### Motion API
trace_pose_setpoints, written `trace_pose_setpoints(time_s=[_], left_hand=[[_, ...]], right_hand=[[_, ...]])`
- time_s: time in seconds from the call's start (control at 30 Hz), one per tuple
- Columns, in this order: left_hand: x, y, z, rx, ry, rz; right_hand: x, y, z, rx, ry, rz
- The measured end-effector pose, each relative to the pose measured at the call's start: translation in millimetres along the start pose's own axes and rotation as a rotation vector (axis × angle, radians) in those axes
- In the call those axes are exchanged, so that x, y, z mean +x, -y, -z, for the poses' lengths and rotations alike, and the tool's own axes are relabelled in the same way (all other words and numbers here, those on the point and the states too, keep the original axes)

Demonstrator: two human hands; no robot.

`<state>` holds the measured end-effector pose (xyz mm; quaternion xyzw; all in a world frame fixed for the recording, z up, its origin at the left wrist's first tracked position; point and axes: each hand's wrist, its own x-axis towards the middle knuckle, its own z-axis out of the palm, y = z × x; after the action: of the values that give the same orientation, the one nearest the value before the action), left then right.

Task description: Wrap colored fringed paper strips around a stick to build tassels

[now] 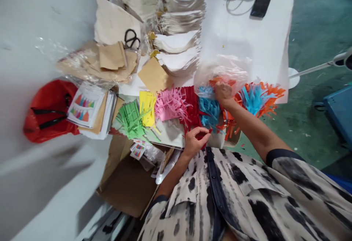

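The person wears a loose cream shirt [239,193] streaked with black and grey brushstroke-like blotches, with a dark navy placket [213,176] down the front, short sleeves [295,173] and matching navy cuffs [283,154].

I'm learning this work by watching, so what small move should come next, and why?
Probably lift a piece of the orange paper with the right hand: that hand is already at it, by the plastic bag, while the left hand seems busy pinching a bit of red paper. The right hand's grip is unclear.
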<state>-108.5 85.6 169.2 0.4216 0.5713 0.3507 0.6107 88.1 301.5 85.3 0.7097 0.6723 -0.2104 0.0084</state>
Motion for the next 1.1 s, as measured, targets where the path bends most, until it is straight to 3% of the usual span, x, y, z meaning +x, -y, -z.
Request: trace_pose_setpoints(time_s=[0.1,0.27,0.37,0.5,0.63,0.8,1.1], left_hand=[[1,2,-0.5,-0.133,-0.055,0.093],[9,2,-2.6,-0.328,-0.114,0.162],[17,-4,-3.3,-0.412,-0.197,0.151],[25,-15,-3.1,-0.441,-0.290,0.075],[23,-26,-5.0,-0.350,-0.293,-0.045],[9,-39,-6.2,-0.118,-0.249,-0.209],[-1,-44,5.4,-0.003,-0.206,-0.340]], right_hand=[[1,-3,-5,0.003,-0.037,-0.119],[-18,-7,2,0.163,-0.117,-0.024],[-43,-4,15,0.454,-0.159,0.081],[-99,4,38,1.001,-0.018,0.186],[-152,17,66,1.238,0.153,0.126],[-180,31,84,1.333,0.202,0.119],[-182,29,84,1.226,0.281,0.210]])
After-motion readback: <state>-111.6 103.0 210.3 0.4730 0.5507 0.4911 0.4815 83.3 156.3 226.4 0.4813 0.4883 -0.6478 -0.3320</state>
